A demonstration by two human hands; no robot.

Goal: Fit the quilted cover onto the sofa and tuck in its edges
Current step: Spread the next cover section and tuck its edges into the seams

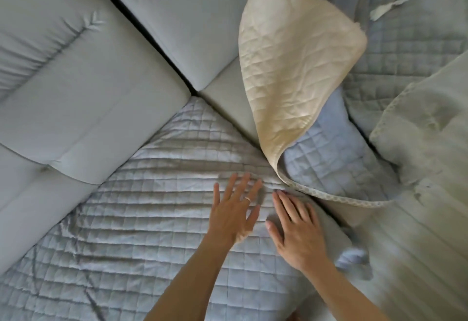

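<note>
The quilted cover [157,158] is matt stitched cloth, its turned-up underside [298,74] cream and crinkled; the sofa [83,97] wears smooth, matt woven fabric.

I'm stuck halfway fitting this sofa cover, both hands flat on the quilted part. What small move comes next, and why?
Probably reach the right hand across, grip the folded-back flap and turn it down flat. Its cream underside faces up and it stands bunched beside the hands, while the quilted cover under the left hand already lies fairly smooth against the back cushion.
</note>
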